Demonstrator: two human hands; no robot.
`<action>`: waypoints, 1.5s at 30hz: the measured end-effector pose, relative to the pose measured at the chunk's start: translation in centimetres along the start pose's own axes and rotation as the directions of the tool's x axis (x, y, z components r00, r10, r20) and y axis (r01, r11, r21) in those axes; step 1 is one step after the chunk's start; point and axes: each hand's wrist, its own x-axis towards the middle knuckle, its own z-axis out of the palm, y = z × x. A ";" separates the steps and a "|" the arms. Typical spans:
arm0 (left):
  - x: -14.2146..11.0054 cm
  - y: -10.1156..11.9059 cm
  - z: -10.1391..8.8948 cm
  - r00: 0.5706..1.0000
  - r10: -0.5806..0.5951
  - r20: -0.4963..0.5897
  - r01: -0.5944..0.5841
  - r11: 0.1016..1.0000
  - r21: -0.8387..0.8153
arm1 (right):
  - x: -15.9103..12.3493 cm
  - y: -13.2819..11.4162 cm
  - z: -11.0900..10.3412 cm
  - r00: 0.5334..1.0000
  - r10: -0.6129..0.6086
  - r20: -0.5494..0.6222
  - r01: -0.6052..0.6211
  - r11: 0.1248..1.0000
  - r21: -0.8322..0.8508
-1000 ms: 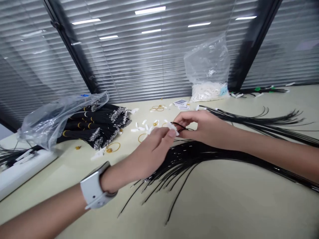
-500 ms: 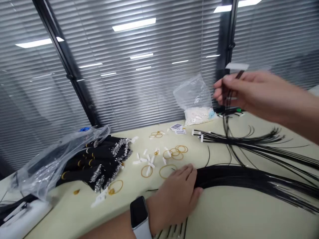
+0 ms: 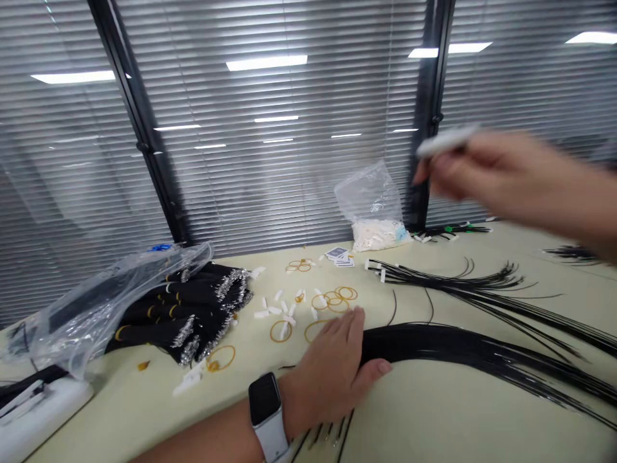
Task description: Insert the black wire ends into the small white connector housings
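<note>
**inspection note: black wires at the left hand, white piece raised in the right**

head view. the left hand, a watch on its wrist, lies open on the desk with fingers spread, its side against a thick bundle of thin black wires. the right hand is raised well apart from it, over the far side of the desk and blurred by motion. a white plastic piece appears pinched in its fingers, though the blur prevents a firm reading.

handling judgement: the wires look light, thin and springy, and their smooth coating may slip. loose strands are apt to fan and snag, so the bundle is best gathered in a closed fist, not strand by strand. the white piece looks small and light, suited to a fingertip pinch.

surroundings: a second fan of black wires with white ends lies beyond the bundle. small white pieces and rubber bands are scattered just left of it, within reach of stray strands. further left, black bundles with silver ends lie against a clear plastic bag. a second clear bag holding white pieces stands at the back of the desk.
</note>
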 end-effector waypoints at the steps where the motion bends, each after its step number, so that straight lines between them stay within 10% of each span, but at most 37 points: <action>1: 0.0 0.1 -0.4 0.998 -0.029 -0.052 0.027 0.999 -0.042 | -1.0 -0.8 2.1 0.995 -0.058 0.081 0.057 0.998 0.010; 6: 0.0 0.0 -2.1 0.944 -0.309 -0.113 0.206 0.824 -0.528 | -5.5 -1.9 10.8 0.841 -0.090 0.534 0.201 0.967 -0.153; 10: -0.4 -0.8 -2.7 0.954 -0.296 -0.050 0.174 0.681 -0.711 | -7.0 -1.7 13.2 0.776 -0.144 0.614 0.302 0.940 -0.161; 15: -1.5 -2.3 -3.0 0.914 -0.406 -0.016 0.259 0.611 -0.748 | -8.7 -1.9 14.9 0.870 -0.394 0.296 0.459 0.866 -0.199; 19: -2.5 -4.2 -3.1 0.920 -0.391 -0.038 0.292 0.746 -0.599 | -10.7 -2.4 16.5 0.774 -0.616 0.146 0.615 0.787 0.054; 26: -3.6 -5.0 -2.9 0.947 -0.322 -0.005 0.299 0.884 -0.358 | -11.9 -3.0 17.5 0.793 -0.463 0.396 0.375 0.883 0.282; 39: -3.6 -3.2 -3.2 0.930 -0.354 0.101 0.356 0.795 -0.492 | -12.3 -2.6 15.8 0.837 -0.462 0.295 0.314 0.845 0.433; 45: -3.7 -3.3 -2.8 0.924 -0.367 0.106 0.365 0.765 -0.530 | -12.3 -3.2 15.6 0.840 -0.340 0.423 0.143 0.890 0.433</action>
